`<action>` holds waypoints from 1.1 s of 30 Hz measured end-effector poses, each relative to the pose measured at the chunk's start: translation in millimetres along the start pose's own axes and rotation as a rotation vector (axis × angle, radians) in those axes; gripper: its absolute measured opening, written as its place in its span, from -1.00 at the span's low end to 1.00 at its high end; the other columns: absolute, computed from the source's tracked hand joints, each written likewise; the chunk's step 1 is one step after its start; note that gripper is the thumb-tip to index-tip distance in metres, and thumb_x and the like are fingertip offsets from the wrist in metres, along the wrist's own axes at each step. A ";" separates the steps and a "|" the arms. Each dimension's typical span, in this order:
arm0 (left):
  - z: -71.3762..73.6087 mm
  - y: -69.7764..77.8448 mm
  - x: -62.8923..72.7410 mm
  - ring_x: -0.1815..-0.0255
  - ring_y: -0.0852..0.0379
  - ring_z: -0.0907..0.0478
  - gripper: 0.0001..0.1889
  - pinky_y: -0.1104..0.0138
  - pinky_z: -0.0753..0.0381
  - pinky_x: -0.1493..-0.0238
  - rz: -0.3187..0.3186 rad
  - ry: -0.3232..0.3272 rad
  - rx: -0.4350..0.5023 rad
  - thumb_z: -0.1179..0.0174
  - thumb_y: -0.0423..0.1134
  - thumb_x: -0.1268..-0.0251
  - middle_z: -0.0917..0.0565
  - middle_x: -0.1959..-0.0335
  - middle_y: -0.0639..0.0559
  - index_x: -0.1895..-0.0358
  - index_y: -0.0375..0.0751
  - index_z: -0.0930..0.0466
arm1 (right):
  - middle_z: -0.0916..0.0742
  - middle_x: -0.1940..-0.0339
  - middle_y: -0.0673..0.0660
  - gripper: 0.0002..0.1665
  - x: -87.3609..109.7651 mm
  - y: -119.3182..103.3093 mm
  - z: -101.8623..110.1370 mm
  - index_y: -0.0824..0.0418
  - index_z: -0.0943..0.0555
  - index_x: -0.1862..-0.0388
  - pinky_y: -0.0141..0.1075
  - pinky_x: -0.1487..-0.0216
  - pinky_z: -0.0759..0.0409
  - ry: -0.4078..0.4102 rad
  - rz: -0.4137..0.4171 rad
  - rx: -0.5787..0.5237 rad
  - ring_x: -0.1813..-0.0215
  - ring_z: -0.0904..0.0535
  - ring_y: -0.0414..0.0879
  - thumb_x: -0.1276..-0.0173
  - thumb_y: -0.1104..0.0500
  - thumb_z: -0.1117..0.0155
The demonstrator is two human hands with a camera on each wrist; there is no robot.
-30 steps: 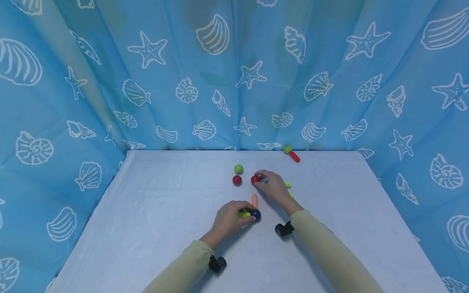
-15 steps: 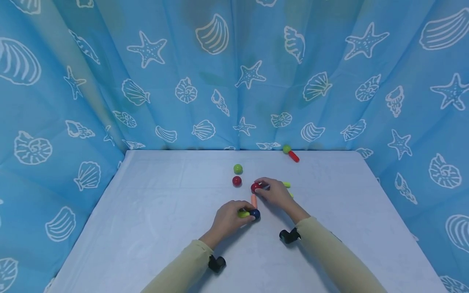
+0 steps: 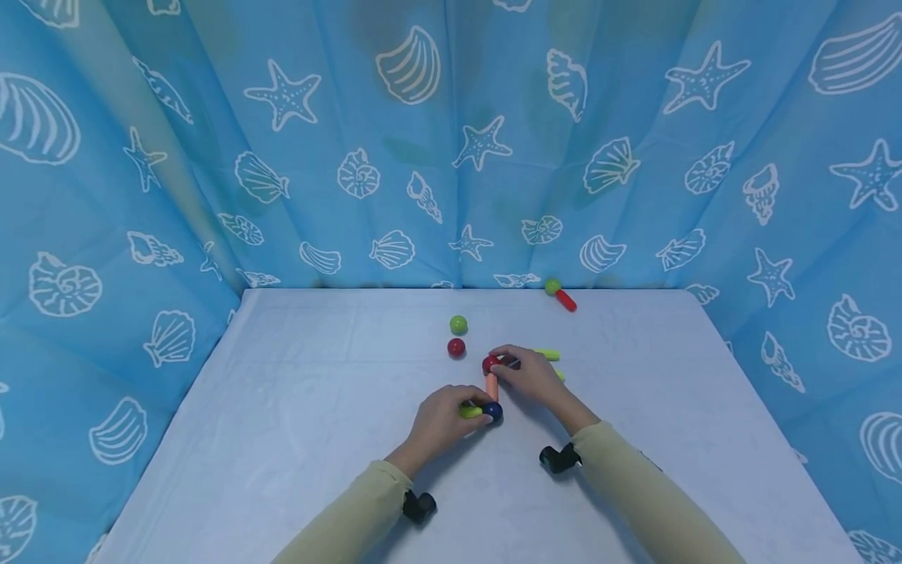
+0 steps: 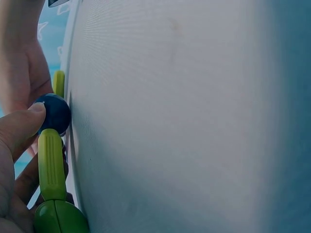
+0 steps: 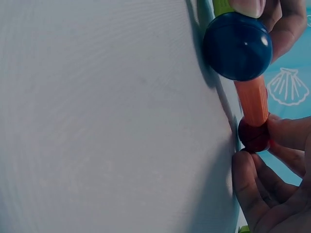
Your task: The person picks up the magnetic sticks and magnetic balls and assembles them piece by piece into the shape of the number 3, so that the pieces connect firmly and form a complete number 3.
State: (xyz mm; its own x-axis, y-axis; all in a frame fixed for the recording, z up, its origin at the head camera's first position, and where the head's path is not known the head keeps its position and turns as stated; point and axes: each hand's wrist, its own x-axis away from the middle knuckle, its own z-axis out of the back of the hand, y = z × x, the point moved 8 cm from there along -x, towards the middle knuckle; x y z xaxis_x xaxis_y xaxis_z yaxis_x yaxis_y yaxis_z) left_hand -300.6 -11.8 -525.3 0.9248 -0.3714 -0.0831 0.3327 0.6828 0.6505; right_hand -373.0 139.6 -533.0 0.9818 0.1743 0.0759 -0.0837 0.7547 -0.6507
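My left hand [image 3: 442,423] pinches a dark blue ball [image 5: 238,46] low over the table. A yellow-green rod [image 4: 52,165] joins that ball to a green ball [image 4: 59,217], which the left hand hides in the head view. From the blue ball an orange rod [image 5: 252,101] runs away from me, its far end meeting a red ball [image 5: 253,134]. Thumb and fingers of my right hand [image 3: 530,376] grip this red ball. Beyond the hands lie a second red ball [image 3: 456,347] and a light green ball [image 3: 459,324].
Yellow-green rods [image 3: 548,355] lie partly hidden behind the right hand. Near the table's back edge a green ball [image 3: 553,287] touches a red rod [image 3: 566,300]. A blue shell-print curtain [image 3: 451,157] surrounds the white table [image 3: 282,392].
The right hand has drawn its red ball toward me, onto the far end of the orange rod. My left hand has stayed in place, holding the blue ball.
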 end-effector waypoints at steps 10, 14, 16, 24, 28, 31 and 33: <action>-2.5 -0.6 -1.2 -0.08 0.15 -0.60 -0.72 0.16 -0.55 -0.17 0.024 -0.003 0.008 -0.44 -0.06 -0.27 -0.73 -0.01 0.25 -0.04 0.16 -0.75 | -0.72 -0.09 0.10 -0.57 0.7 1.2 -1.6 0.01 -0.61 -0.28 -0.02 -0.16 -0.60 0.002 0.012 -0.013 -0.11 -0.63 0.05 -0.47 0.04 -0.31; -4.9 0.3 -1.4 -0.10 0.14 -0.59 -0.71 0.15 -0.55 -0.19 0.027 -0.012 0.012 -0.44 -0.06 -0.27 -0.73 -0.01 0.25 -0.05 0.14 -0.75 | -0.72 -0.09 0.10 -0.58 1.6 2.1 -1.5 0.01 -0.61 -0.27 -0.04 -0.15 -0.61 0.006 0.008 -0.009 -0.10 -0.63 0.04 -0.47 0.04 -0.32; -6.4 1.7 -1.7 -0.09 0.15 -0.59 -0.71 0.16 -0.55 -0.19 0.023 -0.015 0.012 -0.44 -0.05 -0.27 -0.73 0.00 0.25 -0.05 0.13 -0.75 | -0.72 -0.09 0.10 -0.58 2.6 2.0 -0.6 0.01 -0.61 -0.27 -0.05 -0.15 -0.61 0.006 0.004 -0.006 -0.09 -0.63 0.03 -0.47 0.04 -0.33; -10.4 8.8 -2.6 -0.07 0.17 -0.61 -0.70 0.19 -0.56 -0.19 0.007 -0.020 0.005 -0.44 -0.04 -0.26 -0.74 0.02 0.24 -0.05 0.11 -0.75 | -0.71 -0.10 0.12 -0.56 9.9 3.3 4.6 0.06 -0.59 -0.29 -0.06 -0.12 -0.62 -0.001 -0.005 0.005 -0.06 -0.62 0.02 -0.47 0.06 -0.32; -12.7 11.0 -2.6 -0.07 0.18 -0.61 -0.69 0.19 -0.57 -0.18 0.002 -0.022 0.001 -0.44 -0.03 -0.25 -0.74 0.00 0.24 -0.05 0.12 -0.74 | -0.72 -0.09 0.11 -0.56 12.4 5.3 6.5 0.06 -0.60 -0.29 -0.07 -0.12 -0.63 0.003 -0.011 -0.001 -0.06 -0.62 0.02 -0.47 0.07 -0.32; -13.4 11.3 -2.5 -0.07 0.18 -0.61 -0.69 0.19 -0.57 -0.18 0.010 -0.024 0.002 -0.45 -0.03 -0.25 -0.73 0.00 0.24 -0.05 0.13 -0.75 | -0.72 -0.08 0.12 -0.57 13.3 6.1 7.8 0.06 -0.61 -0.28 -0.07 -0.11 -0.64 0.007 -0.013 -0.011 -0.06 -0.63 0.02 -0.46 0.07 -0.33; -13.5 11.7 -2.4 -0.07 0.18 -0.61 -0.69 0.19 -0.57 -0.18 0.015 -0.025 0.002 -0.45 -0.03 -0.25 -0.73 0.00 0.23 -0.05 0.13 -0.75 | -0.72 -0.08 0.12 -0.56 13.6 6.5 8.1 0.06 -0.61 -0.28 -0.08 -0.11 -0.64 0.010 -0.011 -0.014 -0.05 -0.63 0.02 -0.46 0.07 -0.33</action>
State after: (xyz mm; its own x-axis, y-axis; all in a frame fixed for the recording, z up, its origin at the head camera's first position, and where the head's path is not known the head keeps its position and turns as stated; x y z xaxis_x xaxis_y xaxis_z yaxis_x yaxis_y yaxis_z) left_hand -296.5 5.6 -527.7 0.9246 -0.3772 -0.0544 0.3187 0.6870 0.6531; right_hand -361.6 152.0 -530.1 0.9843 0.1595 0.0759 -0.0703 0.7479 -0.6601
